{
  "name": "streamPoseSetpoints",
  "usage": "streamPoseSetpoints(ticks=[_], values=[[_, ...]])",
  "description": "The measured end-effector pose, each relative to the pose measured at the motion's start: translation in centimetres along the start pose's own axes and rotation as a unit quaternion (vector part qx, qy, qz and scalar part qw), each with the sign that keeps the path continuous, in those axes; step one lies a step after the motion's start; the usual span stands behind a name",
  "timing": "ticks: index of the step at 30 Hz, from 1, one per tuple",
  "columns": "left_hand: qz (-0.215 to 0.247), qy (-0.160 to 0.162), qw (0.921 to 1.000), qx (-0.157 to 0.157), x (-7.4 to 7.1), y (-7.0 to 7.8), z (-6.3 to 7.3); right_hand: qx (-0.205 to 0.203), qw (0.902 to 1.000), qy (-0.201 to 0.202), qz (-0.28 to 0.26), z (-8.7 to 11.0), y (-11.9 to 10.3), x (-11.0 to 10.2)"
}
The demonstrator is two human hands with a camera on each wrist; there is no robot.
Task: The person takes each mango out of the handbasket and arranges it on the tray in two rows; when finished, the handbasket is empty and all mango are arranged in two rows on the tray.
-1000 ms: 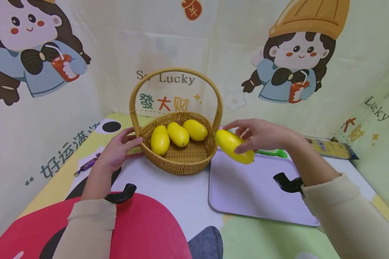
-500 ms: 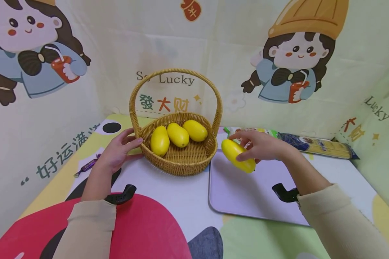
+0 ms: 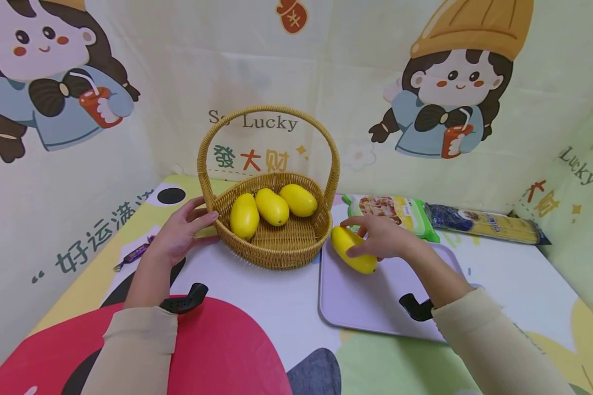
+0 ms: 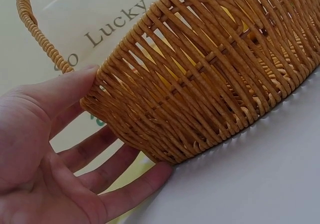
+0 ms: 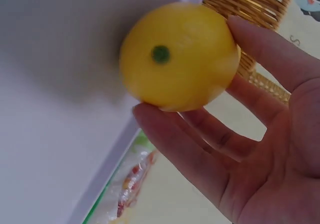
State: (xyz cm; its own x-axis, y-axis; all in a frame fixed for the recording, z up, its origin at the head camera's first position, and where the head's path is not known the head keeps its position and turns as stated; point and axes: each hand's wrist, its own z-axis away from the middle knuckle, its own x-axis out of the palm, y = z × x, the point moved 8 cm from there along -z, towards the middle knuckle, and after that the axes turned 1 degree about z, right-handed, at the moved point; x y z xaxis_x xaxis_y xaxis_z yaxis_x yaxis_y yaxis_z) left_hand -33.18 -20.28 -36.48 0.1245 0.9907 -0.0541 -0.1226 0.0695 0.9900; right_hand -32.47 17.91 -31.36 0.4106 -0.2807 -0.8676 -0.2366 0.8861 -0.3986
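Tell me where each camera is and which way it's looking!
Head: worn on the head, looking forward and down at the basket and tray; left hand, right hand and sleeves show.
Left wrist: worn there, looking at the basket's woven side; left hand shows.
Right wrist: worn there, looking at the green-spotted end of the yellow fruit; right hand shows.
Both wrist views share the basket.
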Motion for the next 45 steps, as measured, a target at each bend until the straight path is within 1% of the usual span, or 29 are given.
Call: streamPoseSetpoints(ticks=[4, 8, 11, 18, 25, 30, 34, 38, 42, 45], values=[[-0.001, -0.001, 1.0, 0.002, 0.0, 0.0, 0.1, -0.007, 0.9995, 0.02, 0.022, -0.3, -0.3, 0.2], [0.0, 0.0, 1.0, 0.003, 0.0, -0.1, 0.1, -0.02, 0.9971, 0.046, 0.057, -0.6, -0.9, 0.5], [0.001, 0.0, 1.0, 0.004, -0.1, -0.1, 0.1, -0.026, 0.996, 0.055, 0.066, -0.7, -1.3, 0.7], [0.001, 0.0, 1.0, 0.007, -0.1, -0.1, 0.0, -0.027, 0.996, 0.058, 0.063, -0.8, -1.6, 0.9], [-0.003, 0.004, 1.0, 0.008, -0.2, 0.0, 0.1, -0.028, 0.9974, 0.048, 0.045, -0.6, -2.0, 0.8], [-0.003, 0.004, 0.9999, 0.009, -0.2, 0.0, 0.2, -0.032, 0.9974, 0.044, 0.046, -0.4, -2.2, 0.6], [-0.001, 0.005, 1.0, 0.006, -0.2, 0.0, 0.2, -0.029, 0.9974, 0.045, 0.048, -0.3, -2.2, 0.1], [-0.001, 0.007, 1.0, 0.004, -0.2, 0.0, 0.2, -0.023, 0.997, 0.052, 0.053, 0.1, -2.5, -0.8], [-0.002, 0.007, 1.0, 0.003, -0.2, -0.1, 0.2, -0.033, 0.9959, 0.064, 0.054, 0.4, -3.3, -2.1], [-0.001, 0.007, 1.0, 0.003, -0.2, -0.1, 0.2, -0.047, 0.9941, 0.08, 0.056, 0.6, -4.1, -3.1]])
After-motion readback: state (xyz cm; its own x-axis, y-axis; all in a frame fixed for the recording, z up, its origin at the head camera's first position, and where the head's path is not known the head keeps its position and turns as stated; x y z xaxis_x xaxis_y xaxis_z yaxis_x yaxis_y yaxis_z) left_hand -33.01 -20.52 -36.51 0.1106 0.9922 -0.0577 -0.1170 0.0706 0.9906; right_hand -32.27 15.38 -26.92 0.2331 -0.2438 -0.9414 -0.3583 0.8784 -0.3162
